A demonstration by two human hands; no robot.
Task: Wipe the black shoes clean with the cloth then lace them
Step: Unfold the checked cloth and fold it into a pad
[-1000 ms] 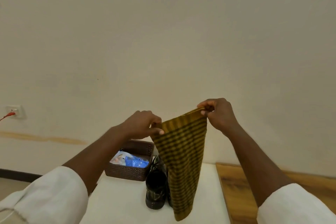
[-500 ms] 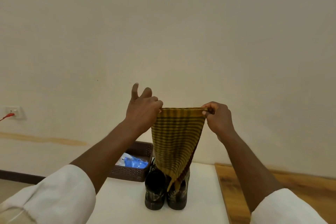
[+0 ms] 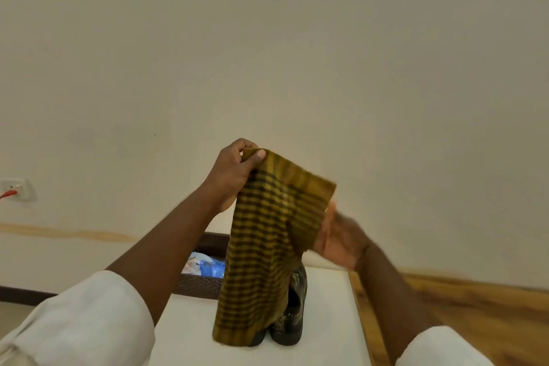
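Plain cream wall (image 3: 297, 53) fills most of what we see, bare space above the hands. At 9 o'clock, a wall socket (image 3: 16, 189) with a red plug. White table (image 3: 184, 324) runs from centre to 6 o'clock; its right edge meets a wooden surface (image 3: 460, 306) at 4 o'clock. Yellow-and-black checked cloth (image 3: 264, 246) hangs at centre, draped in front of the black shoes (image 3: 292, 312), which stand together on the table. Left hand (image 3: 234, 175) pinches the cloth's top corner, thumb over fabric. Right hand (image 3: 338, 235), blurred, lies flat with spread fingers against the cloth's right edge. Dark woven basket (image 3: 202, 285) sits at 7 o'clock, just beside the shoes.
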